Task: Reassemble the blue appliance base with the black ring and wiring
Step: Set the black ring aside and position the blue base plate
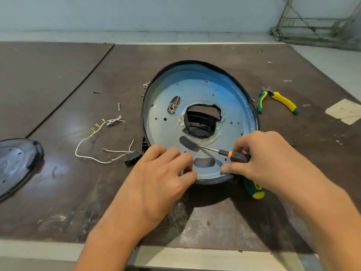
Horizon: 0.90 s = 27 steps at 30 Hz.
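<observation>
Brown boards cover the surface (58, 75), and a pale wall stands behind it. Near the middle lies the base (195, 90), blue round the sides and shiny grey inside, with a big hole in it. It looks like thin metal, so it is likely light and stiff, and it may slide on the board. The edges of the hole look rough and could cut a finger. The safest place to hold it is likely the ring (213, 181), the black band round its rim. The wiring (132, 158) lies apart on the left. It looks soft and floppy, so it is best picked up by its small black block. The left hand (162, 178) rests on the near edge of the base with bent fingers. I cannot tell if it pinches something small. The right hand (263, 159) grips a screwdriver (238, 155) by its black handle. The tool lies almost flat and points left, with its tip by a dark slot in the base. Pliers (281, 100) lie to the right.
</observation>
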Motion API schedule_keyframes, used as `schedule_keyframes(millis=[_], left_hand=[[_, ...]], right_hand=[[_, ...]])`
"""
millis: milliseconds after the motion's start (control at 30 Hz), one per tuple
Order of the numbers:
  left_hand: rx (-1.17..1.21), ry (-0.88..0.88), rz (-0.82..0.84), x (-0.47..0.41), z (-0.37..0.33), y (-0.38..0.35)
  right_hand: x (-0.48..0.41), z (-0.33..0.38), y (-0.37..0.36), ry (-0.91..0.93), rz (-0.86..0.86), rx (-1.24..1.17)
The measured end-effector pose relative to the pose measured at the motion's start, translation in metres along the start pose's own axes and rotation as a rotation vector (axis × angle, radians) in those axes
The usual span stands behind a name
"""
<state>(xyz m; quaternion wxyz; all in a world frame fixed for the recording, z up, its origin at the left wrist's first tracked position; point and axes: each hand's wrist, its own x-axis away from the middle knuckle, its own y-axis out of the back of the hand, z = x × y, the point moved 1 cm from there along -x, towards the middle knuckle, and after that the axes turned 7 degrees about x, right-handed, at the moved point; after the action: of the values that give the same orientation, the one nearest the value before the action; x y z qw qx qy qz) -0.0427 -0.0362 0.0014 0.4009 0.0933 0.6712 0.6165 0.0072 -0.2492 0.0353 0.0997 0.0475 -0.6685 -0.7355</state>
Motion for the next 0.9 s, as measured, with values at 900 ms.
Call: schedule_keyframes(millis=[900], left_hand=[[0.192, 0.003, -0.062, 0.006, 0.003, -0.011]], right_hand=[[-0.006, -0.005, 0.003, 0.191, -0.176, -0.115]])
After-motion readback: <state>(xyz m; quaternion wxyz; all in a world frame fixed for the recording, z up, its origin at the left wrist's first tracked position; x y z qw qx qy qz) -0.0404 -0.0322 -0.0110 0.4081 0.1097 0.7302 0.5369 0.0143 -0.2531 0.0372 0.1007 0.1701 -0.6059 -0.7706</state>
